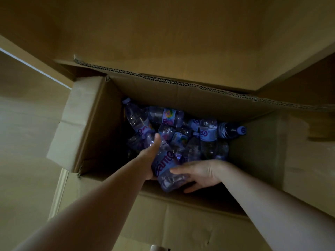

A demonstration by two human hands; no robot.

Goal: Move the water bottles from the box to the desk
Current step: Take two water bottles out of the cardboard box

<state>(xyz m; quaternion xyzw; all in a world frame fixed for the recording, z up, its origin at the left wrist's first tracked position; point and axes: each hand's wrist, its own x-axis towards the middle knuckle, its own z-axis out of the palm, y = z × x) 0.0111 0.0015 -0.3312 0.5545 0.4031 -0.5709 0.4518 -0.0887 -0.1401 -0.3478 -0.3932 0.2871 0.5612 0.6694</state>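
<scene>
A large open cardboard box [94,124] fills the view, dim inside. Several clear plastic water bottles with purple labels and caps [208,134] lie in a heap at its bottom. One bottle [167,165] is raised near the box's near wall, lying slantwise between both hands. My left hand [151,156] grips its left side, thumb up along the bottle. My right hand [199,173] holds the bottom end from the right, fingers curled under it. The desk is not in view.
The box's flaps stand open: a far flap [181,42], a left flap [76,127] and a right flap [299,151]. The near wall [181,214] lies below my arms. A pale floor shows at the left.
</scene>
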